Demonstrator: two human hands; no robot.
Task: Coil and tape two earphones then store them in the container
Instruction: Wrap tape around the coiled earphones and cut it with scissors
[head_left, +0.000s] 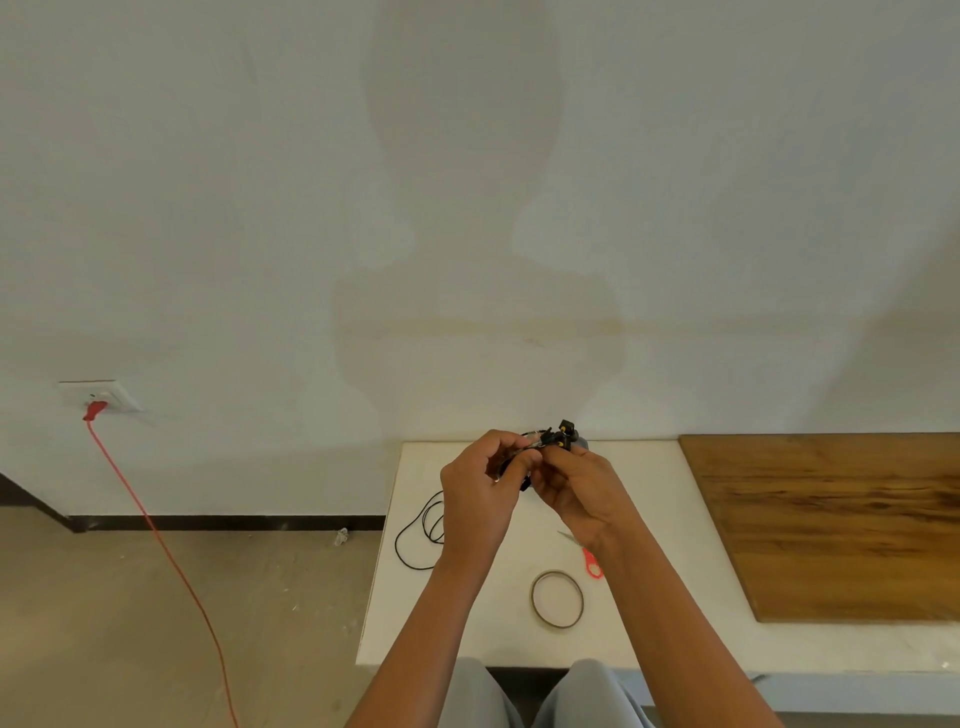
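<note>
Both hands are raised above the far part of the white table (649, 519). My left hand (480, 488) and my right hand (571, 486) together pinch a coiled black earphone (558, 435); its black and yellow earbuds stick up above my right fingers. A second black earphone (418, 535) lies in loose loops on the table, partly hidden behind my left wrist. A thin roll of tape (557, 598) lies flat near the front of the table. A grey object (582, 443) peeks out behind my right hand; I cannot tell what it is.
Scissors with red handles (589, 561) lie right of the tape, partly under my right forearm. A wooden board (841, 525) covers the table's right side. An orange cable (156, 530) runs from a wall socket (98, 397) across the floor at left.
</note>
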